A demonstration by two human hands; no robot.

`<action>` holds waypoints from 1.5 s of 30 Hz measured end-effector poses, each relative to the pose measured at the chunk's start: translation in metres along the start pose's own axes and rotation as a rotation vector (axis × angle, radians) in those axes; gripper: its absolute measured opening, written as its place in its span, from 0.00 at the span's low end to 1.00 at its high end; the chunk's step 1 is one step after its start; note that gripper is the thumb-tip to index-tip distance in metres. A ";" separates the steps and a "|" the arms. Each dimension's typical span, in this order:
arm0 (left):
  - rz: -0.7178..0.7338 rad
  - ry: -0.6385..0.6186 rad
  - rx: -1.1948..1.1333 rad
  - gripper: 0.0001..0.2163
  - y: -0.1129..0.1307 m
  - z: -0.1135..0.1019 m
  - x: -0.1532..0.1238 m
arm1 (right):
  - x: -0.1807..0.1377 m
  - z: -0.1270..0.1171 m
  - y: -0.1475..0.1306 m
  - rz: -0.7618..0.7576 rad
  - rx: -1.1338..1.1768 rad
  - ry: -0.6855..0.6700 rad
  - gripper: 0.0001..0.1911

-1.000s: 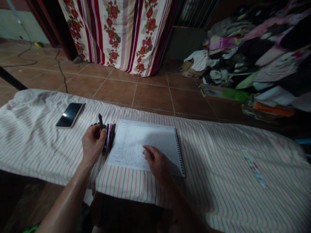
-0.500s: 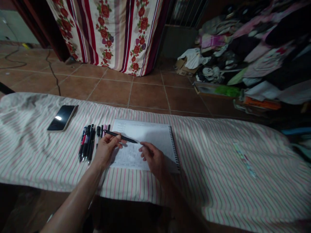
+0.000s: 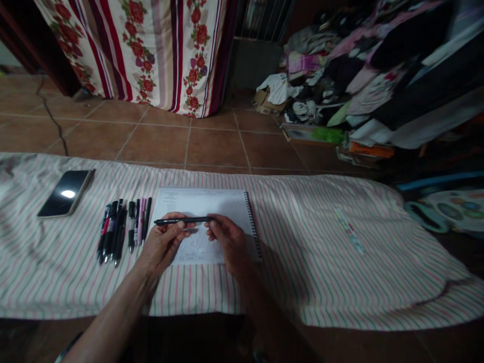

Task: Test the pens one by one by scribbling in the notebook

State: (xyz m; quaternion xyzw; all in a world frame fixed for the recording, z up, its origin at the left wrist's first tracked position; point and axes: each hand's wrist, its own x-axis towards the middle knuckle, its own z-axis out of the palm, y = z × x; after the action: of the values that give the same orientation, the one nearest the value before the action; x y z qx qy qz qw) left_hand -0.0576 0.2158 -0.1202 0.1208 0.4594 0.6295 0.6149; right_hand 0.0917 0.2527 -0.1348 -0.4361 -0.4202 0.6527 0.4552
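Note:
A black pen point(image 3: 194, 219) lies level across both my hands, above a spiral notebook point(image 3: 200, 199) with faint writing on its page. My left hand point(image 3: 164, 242) pinches the pen between thumb and fingers along its left half. At the pen's right end, the thumb and fingertips of my right hand point(image 3: 229, 239) close on it and hide the tip. Left of the notebook, several pens point(image 3: 111, 232) lie in a bunch, mostly black. Beside them is a smaller row of pens point(image 3: 138, 222), some black and some pink.
A dark phone point(image 3: 67, 194) rests at the left on the striped cloth point(image 3: 302, 292). A pale patterned strip point(image 3: 350, 232) lies at the right. Beyond the tiled floor point(image 3: 159, 138) hang a flowered curtain point(image 3: 166, 55) and, to the right, heaped clothes point(image 3: 363, 75).
The pen has turned from slanting down to the right to nearly level. My right hand has closed on its right end. The view has shifted to the right.

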 end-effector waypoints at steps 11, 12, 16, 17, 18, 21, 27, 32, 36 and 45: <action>-0.003 -0.188 0.166 0.16 -0.001 0.003 -0.004 | 0.003 -0.010 -0.002 0.090 0.108 0.121 0.16; -0.003 -0.233 0.194 0.16 -0.001 0.001 -0.004 | 0.004 -0.012 -0.002 0.089 0.096 0.136 0.16; 0.026 -0.350 0.342 0.17 -0.002 -0.007 -0.001 | 0.005 -0.020 -0.005 0.098 0.031 0.138 0.16; 0.035 -0.364 0.401 0.17 -0.003 -0.008 0.001 | 0.005 -0.020 -0.006 0.101 -0.001 0.119 0.16; 0.038 -0.369 0.463 0.17 -0.006 -0.009 0.002 | 0.004 -0.020 -0.006 0.103 -0.040 0.096 0.16; 0.037 -0.333 0.644 0.18 -0.015 -0.008 0.002 | 0.003 -0.017 -0.004 0.082 -0.143 0.017 0.14; 0.385 -0.307 1.084 0.14 -0.028 -0.010 -0.003 | 0.002 -0.011 -0.003 0.098 -0.090 -0.021 0.16; 0.676 -0.296 1.362 0.14 -0.028 -0.011 -0.006 | 0.002 -0.009 -0.005 0.182 -0.077 0.018 0.16; 0.778 -0.282 1.513 0.15 -0.029 -0.008 -0.008 | 0.005 -0.007 0.002 0.153 -0.086 0.055 0.16; 0.754 -0.322 1.432 0.13 -0.036 -0.007 -0.012 | 0.003 -0.008 -0.009 0.072 -0.199 0.081 0.11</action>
State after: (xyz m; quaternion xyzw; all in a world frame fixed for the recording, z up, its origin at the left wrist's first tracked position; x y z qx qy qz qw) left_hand -0.0359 0.1959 -0.1455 0.7185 0.5842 0.3234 0.1946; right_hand 0.1006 0.2591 -0.1295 -0.5201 -0.4482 0.6056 0.4023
